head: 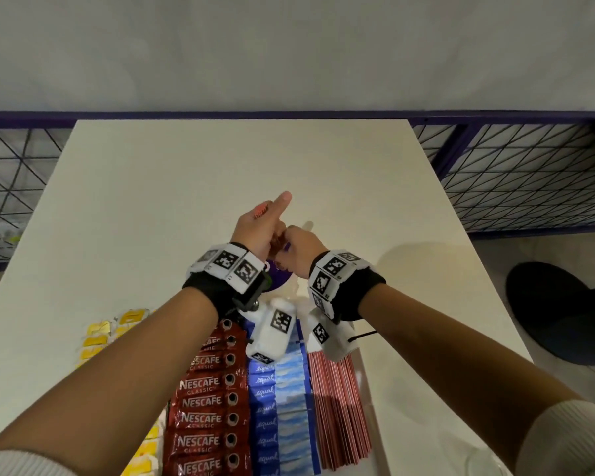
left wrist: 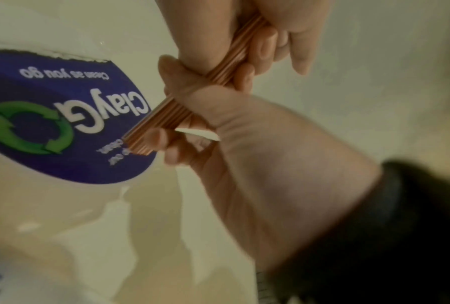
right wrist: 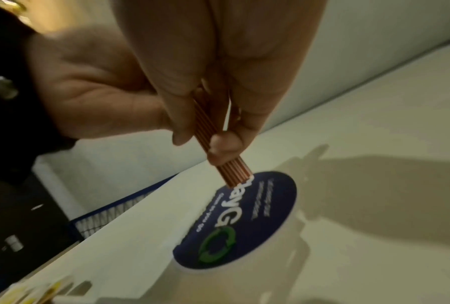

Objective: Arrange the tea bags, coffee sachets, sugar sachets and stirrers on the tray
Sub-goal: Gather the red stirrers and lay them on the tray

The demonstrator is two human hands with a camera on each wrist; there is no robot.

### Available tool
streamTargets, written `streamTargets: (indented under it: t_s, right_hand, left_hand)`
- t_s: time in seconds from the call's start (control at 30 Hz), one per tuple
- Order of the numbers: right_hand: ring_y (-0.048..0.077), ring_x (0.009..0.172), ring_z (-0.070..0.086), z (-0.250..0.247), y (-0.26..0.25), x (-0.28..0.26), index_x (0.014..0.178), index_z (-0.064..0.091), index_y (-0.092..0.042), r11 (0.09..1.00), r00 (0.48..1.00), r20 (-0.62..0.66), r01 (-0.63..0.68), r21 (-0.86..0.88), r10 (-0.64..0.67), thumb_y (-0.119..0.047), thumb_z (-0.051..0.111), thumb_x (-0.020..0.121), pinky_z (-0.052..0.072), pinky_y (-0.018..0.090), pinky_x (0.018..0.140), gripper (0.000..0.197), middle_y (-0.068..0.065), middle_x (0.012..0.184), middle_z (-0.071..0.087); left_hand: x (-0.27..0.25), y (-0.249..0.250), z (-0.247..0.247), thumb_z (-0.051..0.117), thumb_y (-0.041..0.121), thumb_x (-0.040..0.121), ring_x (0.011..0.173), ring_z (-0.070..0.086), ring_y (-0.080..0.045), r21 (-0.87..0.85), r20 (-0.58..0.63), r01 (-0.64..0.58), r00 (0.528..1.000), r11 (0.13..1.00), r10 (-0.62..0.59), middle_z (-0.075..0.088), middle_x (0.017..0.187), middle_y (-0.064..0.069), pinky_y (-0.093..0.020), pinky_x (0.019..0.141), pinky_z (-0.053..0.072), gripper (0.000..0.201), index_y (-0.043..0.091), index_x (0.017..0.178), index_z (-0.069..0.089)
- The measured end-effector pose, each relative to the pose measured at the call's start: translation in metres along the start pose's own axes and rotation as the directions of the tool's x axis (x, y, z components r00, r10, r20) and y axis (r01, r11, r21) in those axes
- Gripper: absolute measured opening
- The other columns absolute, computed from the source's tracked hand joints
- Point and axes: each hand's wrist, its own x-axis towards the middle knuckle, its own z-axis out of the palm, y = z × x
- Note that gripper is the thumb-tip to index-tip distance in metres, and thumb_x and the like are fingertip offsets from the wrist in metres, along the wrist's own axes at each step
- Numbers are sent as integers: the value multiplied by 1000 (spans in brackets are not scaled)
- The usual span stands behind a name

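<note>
Copper-pink thin plastic stirrers (left wrist: 213, 74), bundled, sit between our hands above the round blue sticker (right wrist: 244, 222) midway along the white table (head: 186, 187). Our left hand (head: 255, 228) wraps its upper part, thumb raised; our right hand (head: 299, 249) pinches its lower end. Red coffee sachets (head: 203, 407), blue sugar sachets (head: 279, 407) and more stirrers line the near edge.

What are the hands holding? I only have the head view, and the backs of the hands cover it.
Observer: A bundle of copper-striped stirrers. The left hand grips its upper part and the right hand its lower part.
Operator: What is under the bundle?
Observer: A round blue ClayGo sticker. The bundle's lower end points at it; I cannot tell whether they touch.
Operator: Anything else printed there?
Observer: Green recycling arrows.
</note>
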Motion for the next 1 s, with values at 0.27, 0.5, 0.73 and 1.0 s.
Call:
streamTargets:
  t_s: [0.27,0.5,0.73,1.0]
  right_hand:
    - [8,42,43,-10,17,-64,54,46,-11,993,992,124,9,-115,5,-35,53,91,33,17,50,45,-3,40,45]
    - [1,27,42,9,50,-125,57,48,-13,979,947,258,-202,13,192,-25,59,89,34,10,36,36,-8,30,46]
    - [22,78,49,36,64,-160,78,57,-11,938,939,155,-273,-214,308,-26,58,87,43,28,67,17,11,77,52]
    - [33,108,58,48,77,-168,112,59,3,917,951,109,-243,-315,289,-28,57,88,43,32,82,39,19,116,61]
  left_hand:
    - [-48,-3,12,45,28,97,40,35,-9,-225,243,241,952,944,-185,33,41,5,-23,55,30,31,17,70,37]
    - [-92,-51,15,49,14,96,39,42,-9,459,299,130,909,879,-291,47,58,-3,-21,48,35,26,14,69,49]
    - [-120,-88,17,60,42,86,98,59,-26,921,255,-160,937,355,-238,65,96,-10,-28,77,47,36,6,95,59]
    - [-132,-109,26,43,43,95,129,40,-32,971,208,-182,963,153,-174,42,140,-21,-31,99,32,75,-4,146,12]
